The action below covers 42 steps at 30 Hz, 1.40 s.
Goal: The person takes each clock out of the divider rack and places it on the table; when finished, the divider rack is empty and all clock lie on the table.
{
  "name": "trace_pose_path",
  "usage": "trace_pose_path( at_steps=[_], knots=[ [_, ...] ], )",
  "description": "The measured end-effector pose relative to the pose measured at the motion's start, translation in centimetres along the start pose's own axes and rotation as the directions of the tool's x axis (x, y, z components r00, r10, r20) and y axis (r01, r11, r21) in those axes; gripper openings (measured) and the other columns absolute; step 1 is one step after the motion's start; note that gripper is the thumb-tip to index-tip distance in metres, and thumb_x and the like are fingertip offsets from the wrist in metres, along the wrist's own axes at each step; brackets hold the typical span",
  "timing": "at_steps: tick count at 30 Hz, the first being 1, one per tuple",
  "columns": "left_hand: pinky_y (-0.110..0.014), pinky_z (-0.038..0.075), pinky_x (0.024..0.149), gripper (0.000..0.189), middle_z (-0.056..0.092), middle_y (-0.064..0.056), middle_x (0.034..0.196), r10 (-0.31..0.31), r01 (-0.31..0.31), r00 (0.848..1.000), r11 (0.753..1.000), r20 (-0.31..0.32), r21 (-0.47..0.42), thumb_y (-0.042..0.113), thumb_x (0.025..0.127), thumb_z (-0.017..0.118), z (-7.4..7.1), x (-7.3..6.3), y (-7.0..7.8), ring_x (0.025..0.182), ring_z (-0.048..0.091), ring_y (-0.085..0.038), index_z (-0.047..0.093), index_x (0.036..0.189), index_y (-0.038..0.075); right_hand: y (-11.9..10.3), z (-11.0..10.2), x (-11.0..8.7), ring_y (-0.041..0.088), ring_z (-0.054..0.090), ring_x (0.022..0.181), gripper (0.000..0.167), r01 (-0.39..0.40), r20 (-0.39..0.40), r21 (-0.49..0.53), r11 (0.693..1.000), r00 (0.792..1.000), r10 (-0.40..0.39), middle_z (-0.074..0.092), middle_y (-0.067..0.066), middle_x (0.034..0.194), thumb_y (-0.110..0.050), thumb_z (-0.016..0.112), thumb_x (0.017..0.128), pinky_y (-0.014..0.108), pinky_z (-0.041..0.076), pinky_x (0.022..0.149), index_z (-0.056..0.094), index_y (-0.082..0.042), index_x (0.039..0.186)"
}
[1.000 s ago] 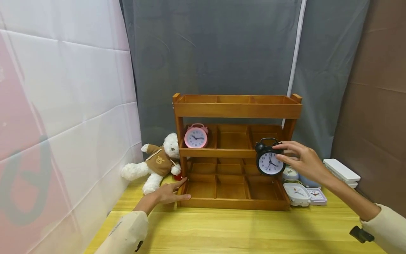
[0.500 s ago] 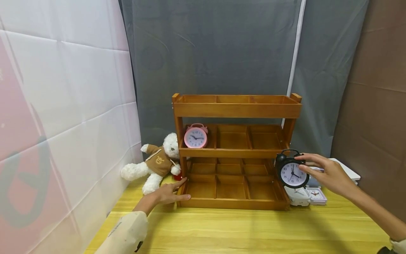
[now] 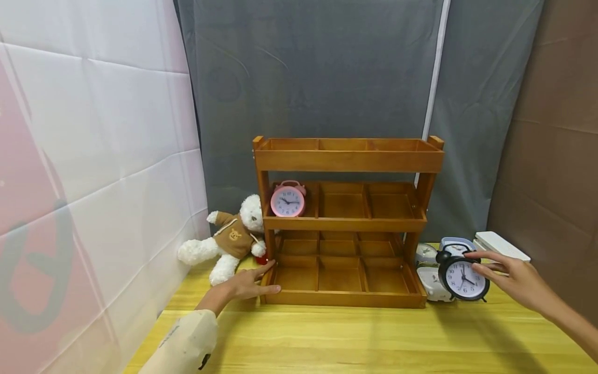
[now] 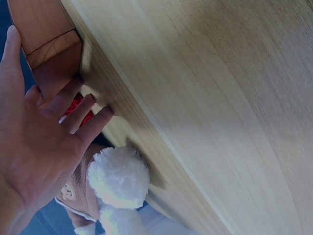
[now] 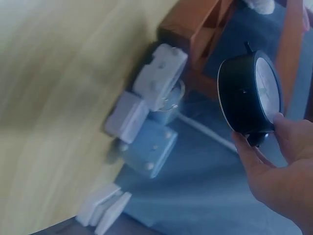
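Observation:
My right hand [image 3: 516, 278] pinches a black twin-bell alarm clock [image 3: 464, 279] by its upper right side, the dial facing me. In the right wrist view the clock [image 5: 247, 93] hangs off the table between thumb and fingers. My left hand [image 3: 243, 284] rests with straight fingers on the lower left corner of a brown wooden shelf [image 3: 343, 299]; in the left wrist view its palm [image 4: 41, 147] shows beside the shelf's corner. A pink alarm clock [image 3: 287, 201] stands in the left compartment of the middle tier.
Right of the shelf stand several pale clocks, among them a white one [image 3: 432, 284] and a blue one [image 5: 149, 149], partly behind the black clock. White flat boxes [image 3: 502, 245] lie further right. A white teddy bear [image 3: 233, 234] in a brown hoodie leans against the shelf's left side.
My right hand has carried the black clock rightward and down, from in front of the shelf's right side to in front of the pale clocks. My left hand has stayed in place.

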<state>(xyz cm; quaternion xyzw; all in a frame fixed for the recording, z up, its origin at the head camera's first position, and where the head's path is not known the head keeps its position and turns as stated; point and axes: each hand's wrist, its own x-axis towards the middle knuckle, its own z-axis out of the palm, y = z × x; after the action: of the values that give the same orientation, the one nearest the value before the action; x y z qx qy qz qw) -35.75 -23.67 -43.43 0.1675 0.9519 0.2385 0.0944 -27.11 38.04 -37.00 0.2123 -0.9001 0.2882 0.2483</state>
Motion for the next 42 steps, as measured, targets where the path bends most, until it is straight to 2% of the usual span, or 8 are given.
trace_pose_path(
  at_steps=[6,8,12,18,25,30,36,42],
  knots=[
    [-0.062,0.041,0.111,0.095,0.048,-0.027,0.154,0.001,-0.001,1.0,1.0,0.001,-0.003,0.068,0.091,0.067,0.0,-0.1,0.0,0.136,0.051,-0.047,0.031,0.166,0.021,1.8,0.0,-1.7,-0.01,0.064,0.088,0.022,-0.075,0.025,-0.1,0.992,0.997,0.078,0.074,0.018,0.116,-0.013,0.077,0.095,0.02,0.046,0.061,0.078,-0.019,0.116],
    [-0.062,0.041,0.111,0.095,0.048,-0.027,0.154,0.0,0.0,1.0,1.0,0.001,-0.005,0.068,0.091,0.067,0.0,-0.1,0.0,0.136,0.051,-0.047,0.03,0.166,0.021,2.3,0.1,-2.3,-0.01,0.064,0.085,0.021,-0.087,0.036,-0.113,0.99,0.995,0.092,0.075,0.017,0.111,-0.015,0.077,0.096,0.022,0.043,0.059,0.078,-0.02,0.116],
    [-0.062,0.041,0.111,0.096,0.049,-0.027,0.153,-0.001,0.001,1.0,1.0,0.0,-0.007,0.068,0.091,0.068,0.0,-0.1,0.0,0.136,0.051,-0.047,0.03,0.166,0.021,3.3,0.1,-3.4,-0.008,0.063,0.079,0.021,-0.11,0.049,-0.13,0.985,0.992,0.117,0.076,-0.003,0.104,-0.018,0.077,0.096,0.025,0.04,0.058,0.079,-0.024,0.116],
    [-0.062,0.04,0.111,0.096,0.05,-0.027,0.152,-0.005,0.005,1.0,1.0,-0.001,0.007,0.069,0.091,0.067,0.0,-0.1,-0.1,0.136,0.051,-0.048,0.031,0.166,0.021,4.7,0.5,-4.9,-0.01,0.062,0.085,0.02,-0.103,0.061,-0.143,0.984,0.992,0.112,0.069,-0.025,0.106,-0.018,0.079,0.094,0.024,0.047,0.062,0.08,-0.026,0.113],
    [-0.063,0.04,0.111,0.096,0.051,-0.028,0.151,-0.003,0.003,1.0,1.0,0.001,0.009,0.069,0.09,0.067,-0.1,-0.2,-0.1,0.136,0.052,-0.048,0.031,0.166,0.021,5.9,1.1,-6.3,-0.012,0.061,0.089,0.017,-0.123,0.095,-0.122,0.985,0.986,0.135,0.069,-0.025,0.106,-0.017,0.078,0.095,0.02,0.051,0.065,0.08,-0.023,0.111],
    [-0.062,0.04,0.111,0.095,0.05,-0.027,0.152,-0.004,0.004,1.0,1.0,0.002,0.007,0.068,0.091,0.067,-0.1,-0.2,-0.1,0.136,0.051,-0.047,0.031,0.166,0.021,6.5,1.4,-6.9,-0.013,0.059,0.092,0.014,-0.15,0.13,-0.099,0.984,0.978,0.162,0.071,-0.021,0.105,-0.016,0.076,0.096,0.019,0.054,0.066,0.08,-0.016,0.11],
    [-0.062,0.04,0.111,0.096,0.05,-0.027,0.152,-0.002,0.002,1.0,1.0,0.005,0.005,0.068,0.091,0.067,0.0,0.0,-0.2,0.136,0.051,-0.047,0.031,0.166,0.021,7.8,2.0,-7.7,-0.017,0.056,0.097,0.015,-0.104,0.132,-0.004,0.995,0.986,0.103,0.067,-0.028,0.107,-0.004,0.076,0.093,0.007,0.048,0.071,0.079,-0.006,0.108],
    [-0.062,0.041,0.111,0.096,0.05,-0.028,0.152,-0.003,0.002,1.0,1.0,0.008,0.006,0.069,0.091,0.067,0.0,0.1,-0.1,0.135,0.052,-0.047,0.03,0.166,0.021,8.7,2.3,-8.2,-0.017,0.056,0.098,0.015,-0.137,0.152,0.025,0.99,0.98,0.132,0.067,-0.029,0.106,-0.003,0.073,0.096,0.005,0.046,0.072,0.078,0.001,0.11]
  ],
)
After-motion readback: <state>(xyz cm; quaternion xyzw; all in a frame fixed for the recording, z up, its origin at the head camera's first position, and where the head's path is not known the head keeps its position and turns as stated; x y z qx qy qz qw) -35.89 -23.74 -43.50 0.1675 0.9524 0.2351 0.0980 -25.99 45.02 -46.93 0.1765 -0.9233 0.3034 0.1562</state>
